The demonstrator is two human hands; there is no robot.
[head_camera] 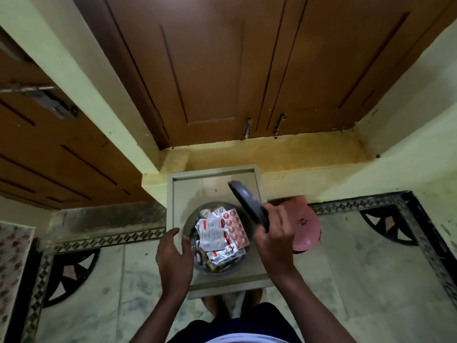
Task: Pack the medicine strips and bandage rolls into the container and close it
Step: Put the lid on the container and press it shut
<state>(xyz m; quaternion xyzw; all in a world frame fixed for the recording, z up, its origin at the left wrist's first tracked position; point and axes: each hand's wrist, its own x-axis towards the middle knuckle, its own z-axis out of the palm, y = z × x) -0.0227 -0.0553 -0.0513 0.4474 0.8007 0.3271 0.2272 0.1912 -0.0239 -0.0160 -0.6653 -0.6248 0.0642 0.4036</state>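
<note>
A round clear container [197, 264] stands on a small beige table [212, 184]. It is filled with medicine strips: a pink blister strip [235, 227] lies on top at the right, a silver strip with a red band [210, 232] beside it. No bandage roll shows. My right hand [274, 240] grips a dark grey round lid [248, 204], tilted on edge above the container's right rim. My left hand [174, 256] is open, its fingers curved against the container's left side.
A pink round lidded pot [305, 227] sits on the floor just right of the table, partly behind my right hand. Brown wooden doors [222, 70] and a raised yellow sill stand beyond the table. Patterned floor tiles surround it. My feet are under the table's near edge.
</note>
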